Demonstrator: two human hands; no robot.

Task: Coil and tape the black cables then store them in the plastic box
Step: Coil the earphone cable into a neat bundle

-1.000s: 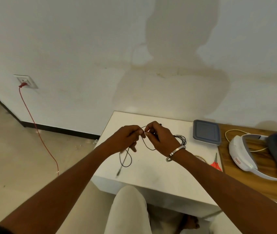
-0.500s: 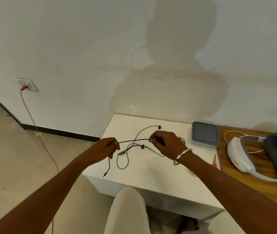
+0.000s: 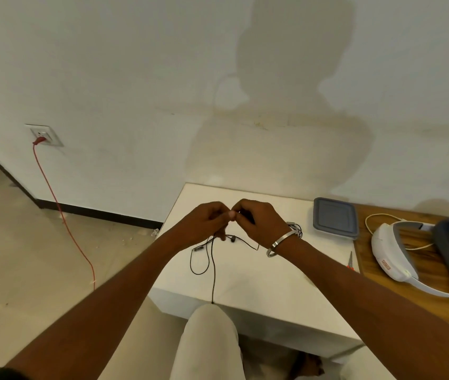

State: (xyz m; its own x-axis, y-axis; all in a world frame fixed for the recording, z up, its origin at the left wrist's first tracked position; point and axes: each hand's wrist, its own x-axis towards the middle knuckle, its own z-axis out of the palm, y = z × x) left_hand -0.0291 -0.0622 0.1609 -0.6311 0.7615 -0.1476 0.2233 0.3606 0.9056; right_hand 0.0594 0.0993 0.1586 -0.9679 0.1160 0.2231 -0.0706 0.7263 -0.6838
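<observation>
Left hand: fingers curled, pinching black earphone cable above white surface. Right hand: pinching same cable, fingertips touching left hand. Cable: one loop hanging left, one strand trailing to near edge, earbud dangling between hands. Second cable bundle: behind right wrist. Lidded plastic box: far right, closed. Scissors: right edge. Risk: dangling strand likely snags or tangles while coiling; thin cable may slip pinch, loops spring open.

A white table stands against the wall. A grey-lidded plastic box lies at its far right corner; nearer than the box, red-handled scissors lie at the right edge, with a bundled cable just left of the box.
</observation>
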